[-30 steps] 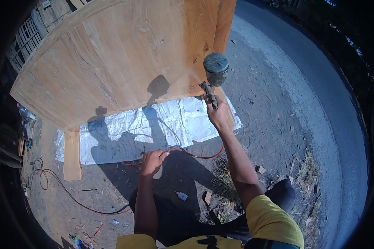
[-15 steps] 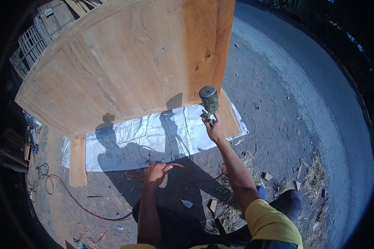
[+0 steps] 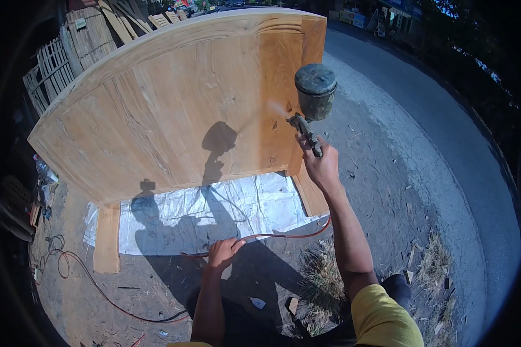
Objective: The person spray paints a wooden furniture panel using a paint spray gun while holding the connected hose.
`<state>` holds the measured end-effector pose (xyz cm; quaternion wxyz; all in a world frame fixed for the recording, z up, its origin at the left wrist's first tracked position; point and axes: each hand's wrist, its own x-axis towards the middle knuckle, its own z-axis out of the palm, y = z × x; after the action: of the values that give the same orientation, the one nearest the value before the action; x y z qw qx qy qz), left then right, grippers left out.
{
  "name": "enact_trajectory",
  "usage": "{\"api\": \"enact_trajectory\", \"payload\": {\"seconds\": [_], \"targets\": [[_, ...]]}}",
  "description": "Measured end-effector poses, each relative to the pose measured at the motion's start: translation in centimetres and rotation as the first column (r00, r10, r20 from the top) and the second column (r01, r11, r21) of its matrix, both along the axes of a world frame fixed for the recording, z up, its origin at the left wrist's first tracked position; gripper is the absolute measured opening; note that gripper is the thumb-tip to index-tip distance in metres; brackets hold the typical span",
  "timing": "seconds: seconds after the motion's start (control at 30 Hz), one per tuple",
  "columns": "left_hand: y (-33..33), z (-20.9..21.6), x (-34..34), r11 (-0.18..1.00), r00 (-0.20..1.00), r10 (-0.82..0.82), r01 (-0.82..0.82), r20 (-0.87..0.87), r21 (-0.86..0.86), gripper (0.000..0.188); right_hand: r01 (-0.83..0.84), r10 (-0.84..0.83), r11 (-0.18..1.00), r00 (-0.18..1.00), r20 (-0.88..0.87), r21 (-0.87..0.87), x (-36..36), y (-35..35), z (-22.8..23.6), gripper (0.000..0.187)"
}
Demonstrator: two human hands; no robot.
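In my right hand (image 3: 323, 165) is a spray gun (image 3: 304, 132), its handle wrapped by my fingers. A round, stained paint cup (image 3: 316, 92) sits on top of the gun. Pale mist leaves the nozzle toward a large wooden headboard (image 3: 179, 104) with a curved top. Its right-hand strip (image 3: 281, 87) is darker and more orange than the pale rest. My left hand (image 3: 224, 253) is closed around the red air hose (image 3: 278, 236), which curves up toward my right arm. Shadows of me and the gun fall across the panel and sheet.
A silvery sheet (image 3: 260, 199) lies under the headboard, whose wooden feet (image 3: 107, 240) rest by it. More hose (image 3: 92, 283) snakes over the dirt at left. Dry grass tufts (image 3: 324, 269) and wood scraps lie near my legs. A paved road (image 3: 446, 110) curves along the right.
My right hand has raised the spray gun higher, and mist now shows at its nozzle. More of the headboard's top has come into view. My left hand stays on the hose.
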<state>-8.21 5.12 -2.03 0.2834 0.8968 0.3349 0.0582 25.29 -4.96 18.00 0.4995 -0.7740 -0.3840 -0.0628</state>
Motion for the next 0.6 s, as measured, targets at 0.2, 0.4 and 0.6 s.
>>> {"api": "enact_trajectory", "payload": {"seconds": [0.2, 0.4, 0.6], "targets": [[0.1, -0.6, 0.4, 1.000, 0.997, 0.028, -0.029, 0.071, 0.006, 0.050, 0.022, -0.026, 0.996, 0.998, 0.048, 0.087, -1.3, 0.8, 10.2, 0.037], [-0.2, 0.0, 1.0, 0.998, 0.995, 0.025, -0.020, 0.093, -0.060, 0.053, 0.040, -0.076, 0.979, 0.982, 0.172, 0.200, -1.1, 1.9, 15.6, 0.041], [-0.1, -0.3, 0.6, 0.998, 0.991, 0.045, -0.040, 0.123, -0.037, 0.050, -0.045, -0.016, 0.951, 0.981, 0.192, 0.307, -1.4, 2.8, 15.0, 0.044]]}}
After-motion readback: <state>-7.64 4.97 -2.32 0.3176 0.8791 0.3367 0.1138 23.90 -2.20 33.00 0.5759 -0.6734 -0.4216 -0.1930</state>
